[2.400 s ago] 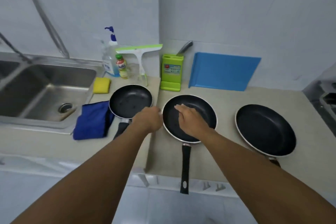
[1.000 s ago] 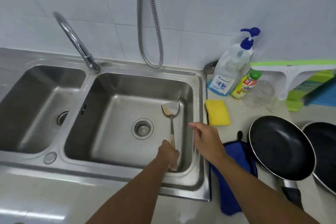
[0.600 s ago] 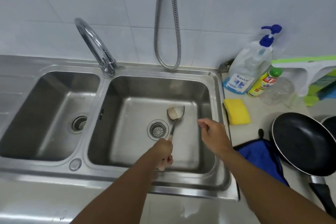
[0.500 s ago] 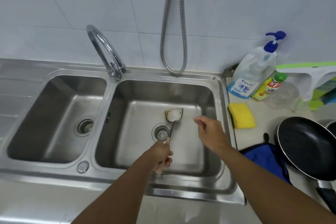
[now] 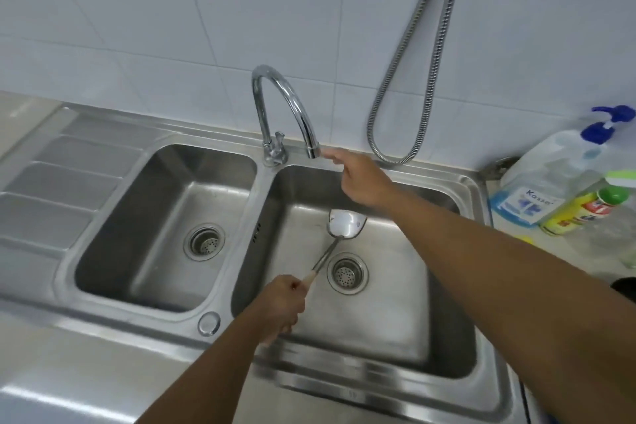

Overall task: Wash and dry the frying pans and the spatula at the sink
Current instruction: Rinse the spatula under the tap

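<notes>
Both bare forearms come in from the lower edge. The left hand (image 5: 280,306) is low and close to the body, back of the hand up, with its fingers curled round the handle end of the spatula (image 5: 326,254). The right arm reaches further forward and crosses above it. The right hand (image 5: 361,179) has the palm down and the index finger stretched out, its tip just beside the tap spout (image 5: 312,150). The other fingers are hidden.

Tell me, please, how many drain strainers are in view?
2: the left strainer in the left basin, the right strainer in the right basin. None looks hidden.
</notes>
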